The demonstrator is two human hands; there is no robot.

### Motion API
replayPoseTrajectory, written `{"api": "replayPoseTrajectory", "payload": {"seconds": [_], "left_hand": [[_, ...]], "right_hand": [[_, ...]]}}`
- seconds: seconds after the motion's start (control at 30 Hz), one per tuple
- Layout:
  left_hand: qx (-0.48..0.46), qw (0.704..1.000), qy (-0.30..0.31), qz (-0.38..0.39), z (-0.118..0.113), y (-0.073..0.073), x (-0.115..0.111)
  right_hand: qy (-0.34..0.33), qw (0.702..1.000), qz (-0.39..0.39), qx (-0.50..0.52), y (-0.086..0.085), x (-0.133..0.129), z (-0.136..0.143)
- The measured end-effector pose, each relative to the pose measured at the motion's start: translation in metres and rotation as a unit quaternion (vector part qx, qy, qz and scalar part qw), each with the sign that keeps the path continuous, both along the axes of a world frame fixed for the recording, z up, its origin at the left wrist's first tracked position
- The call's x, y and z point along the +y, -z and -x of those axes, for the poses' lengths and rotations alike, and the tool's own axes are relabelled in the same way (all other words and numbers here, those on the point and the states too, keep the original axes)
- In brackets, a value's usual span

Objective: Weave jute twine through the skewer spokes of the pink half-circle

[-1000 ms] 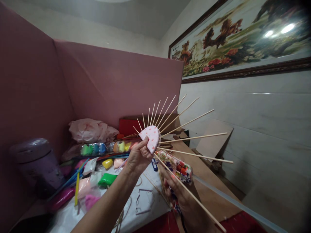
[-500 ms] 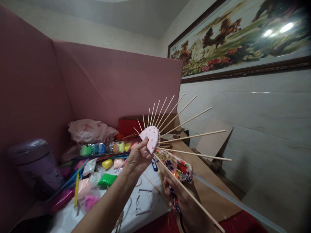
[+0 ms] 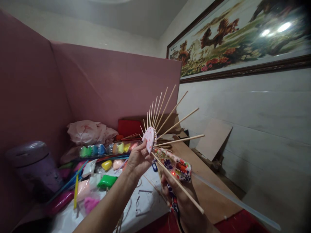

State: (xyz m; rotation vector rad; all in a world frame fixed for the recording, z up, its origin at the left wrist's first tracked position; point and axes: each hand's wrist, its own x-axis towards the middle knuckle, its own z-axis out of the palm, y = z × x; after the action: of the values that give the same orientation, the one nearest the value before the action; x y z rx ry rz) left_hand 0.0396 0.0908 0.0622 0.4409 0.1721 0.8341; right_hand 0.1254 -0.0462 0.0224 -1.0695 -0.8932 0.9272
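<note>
Between its thumb and fingers, my left hand (image 3: 138, 159) pinches a pink semicircular piece with red dots (image 3: 148, 137). Thin wooden sticks (image 3: 170, 114) fan out from the curved edge of this piece. My right hand (image 3: 178, 194) is wrapped round a flower-patterned glue gun (image 3: 176, 165) with a small red light lit. The gun's tip is close to the lower edge of the dotted piece. A long translucent glue stick (image 3: 233, 198) sticks out of its back. One wooden stick slants down across the gun and my right hand.
At the left are a purple lidded container (image 3: 36, 168), a green clay packet (image 3: 107, 182) and a yellow tool (image 3: 76, 191). Clear boxes of coloured clay (image 3: 93, 150) lie behind them, near a pink plastic bag (image 3: 91, 132). A brown board (image 3: 216, 200) covers the right side.
The dotted piece has turned, so it looks narrower and its fan of sticks points more upward. Both hands keep their holds and have hardly moved.
</note>
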Motion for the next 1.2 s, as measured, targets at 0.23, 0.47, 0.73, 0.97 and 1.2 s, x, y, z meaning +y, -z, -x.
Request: {"api": "replayPoseTrajectory", "payload": {"seconds": [0.23, 0.47, 0.73, 0.97, 1.2], "left_hand": [[0.008, 0.999, -0.025, 0.033, 0.0, -0.003, -0.005], [0.034, 0.998, -0.039, 0.046, -0.001, -0.007, -0.009], [0.046, 0.997, -0.047, 0.036, -0.001, -0.007, -0.012], [0.049, 0.997, -0.045, 0.032, 0.0, -0.005, -0.009], [-0.019, 0.999, -0.033, 0.023, 0.0, -0.003, -0.005]], "right_hand": [[0.0, 0.999, 0.013, 0.03, -0.008, 0.002, 0.007], [-0.019, 0.999, -0.008, 0.048, -0.006, 0.003, 0.006], [-0.029, 0.998, -0.028, 0.047, 0.003, 0.008, 0.002], [-0.004, 1.0, 0.011, 0.015, -0.001, -0.001, 0.005], [-0.019, 0.997, -0.017, 0.073, 0.007, 0.005, 0.0]]}}
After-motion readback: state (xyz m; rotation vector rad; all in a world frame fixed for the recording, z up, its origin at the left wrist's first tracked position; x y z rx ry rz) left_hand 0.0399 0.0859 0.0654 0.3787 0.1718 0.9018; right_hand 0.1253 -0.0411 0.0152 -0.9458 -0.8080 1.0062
